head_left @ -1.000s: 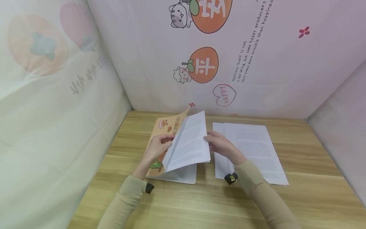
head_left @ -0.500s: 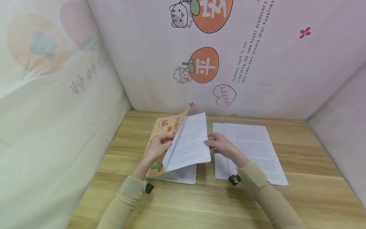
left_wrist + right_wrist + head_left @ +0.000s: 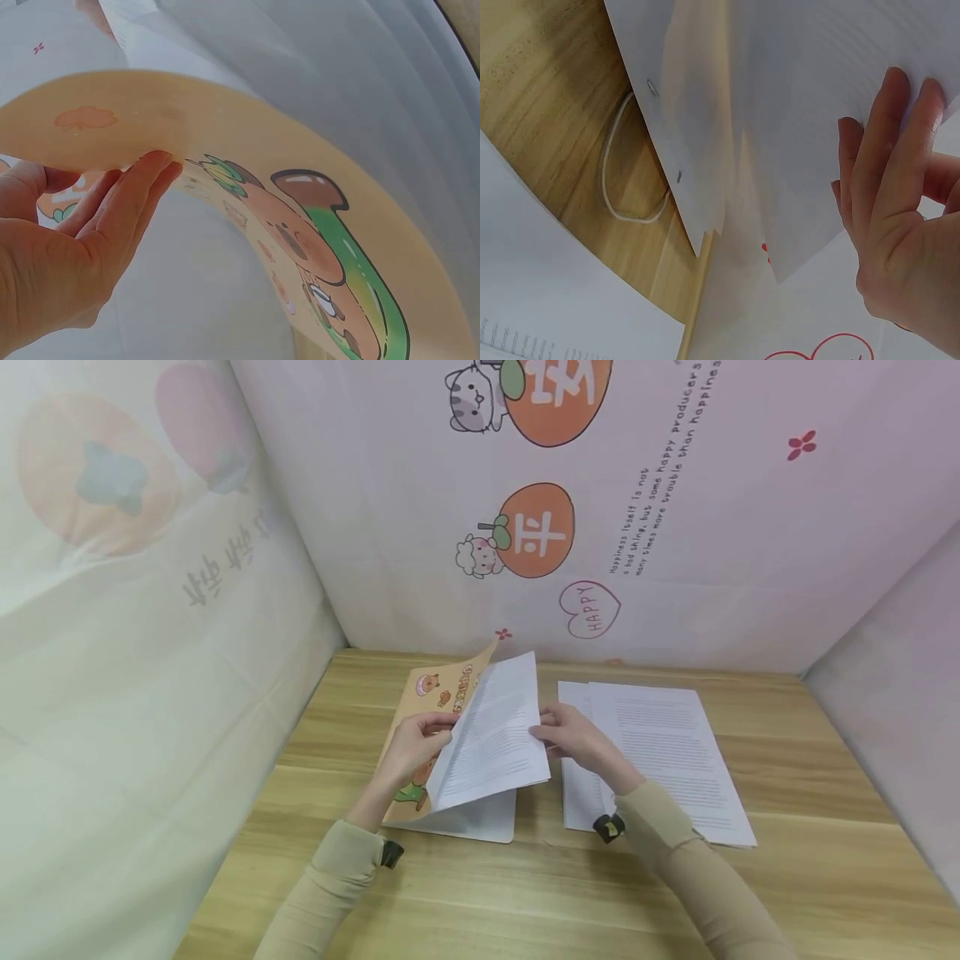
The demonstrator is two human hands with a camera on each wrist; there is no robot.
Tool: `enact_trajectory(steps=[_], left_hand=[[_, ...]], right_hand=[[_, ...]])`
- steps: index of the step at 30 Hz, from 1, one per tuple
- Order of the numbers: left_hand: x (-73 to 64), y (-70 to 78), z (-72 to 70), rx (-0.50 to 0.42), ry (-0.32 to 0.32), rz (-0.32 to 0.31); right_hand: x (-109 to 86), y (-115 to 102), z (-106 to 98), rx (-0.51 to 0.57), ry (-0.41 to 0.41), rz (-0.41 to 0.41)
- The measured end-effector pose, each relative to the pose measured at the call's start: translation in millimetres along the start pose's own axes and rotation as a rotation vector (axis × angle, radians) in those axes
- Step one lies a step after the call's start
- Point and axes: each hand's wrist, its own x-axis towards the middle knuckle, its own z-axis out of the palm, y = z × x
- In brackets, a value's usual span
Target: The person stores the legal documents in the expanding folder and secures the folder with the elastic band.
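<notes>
An orange folder [image 3: 442, 681] with cartoon animals on its cover lies left of centre in the head view, its cover lifted and curved. My left hand [image 3: 412, 747] pinches that cover's edge; in the left wrist view the thumb and fingers are on the bent cover [image 3: 390, 232]. Printed sheets [image 3: 495, 735] stand tilted under the raised cover, over the folder's white inside [image 3: 480, 822]. My right hand [image 3: 577, 739] holds their right edge, thumb on the printed face, fingers behind. In the right wrist view the fingers [image 3: 889, 135] lie against the back of the paper [image 3: 802, 112].
A second stack of printed paper [image 3: 667, 743] lies on the wooden table [image 3: 480, 902] to the right, partly under my right wrist. A pale cord loop [image 3: 604, 165] hangs by the folder's edge. Printed cloth walls [image 3: 420, 568] enclose the table's back and sides.
My right hand and the sheets' right edge have shifted slightly right and down, then back left. The left hand and cover have stayed in place.
</notes>
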Motion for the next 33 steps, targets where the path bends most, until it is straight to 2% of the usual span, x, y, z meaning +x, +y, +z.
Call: enact_trajectory(steps=[7, 16, 20, 24, 27, 33], left_hand=[[0.2, 1.2, 0.9, 0.0, 0.008, 0.005], [-1.3, 1.4, 2.5, 0.016, 0.013, 0.001], [-1.4, 0.9, 3.1, 0.011, 0.016, -0.005], [-0.6, -0.1, 2.4, -0.001, 0.013, -0.007], [0.0, -0.9, 2.1, -0.002, 0.014, -0.004], [0.4, -1.2, 1.1, 0.001, 0.025, 0.004]], right_hand=[[-5.2, 0, -6, 0.052, 0.012, -0.044], [-1.9, 5, 11, 0.098, 0.035, -0.028], [-0.8, 4, 20, 0.087, 0.031, -0.051], [0.2, 4, 25, 0.054, 0.044, -0.011], [-0.5, 6, 23, 0.036, 0.047, 0.005], [-2.8, 2, 19, 0.046, 0.022, -0.021]])
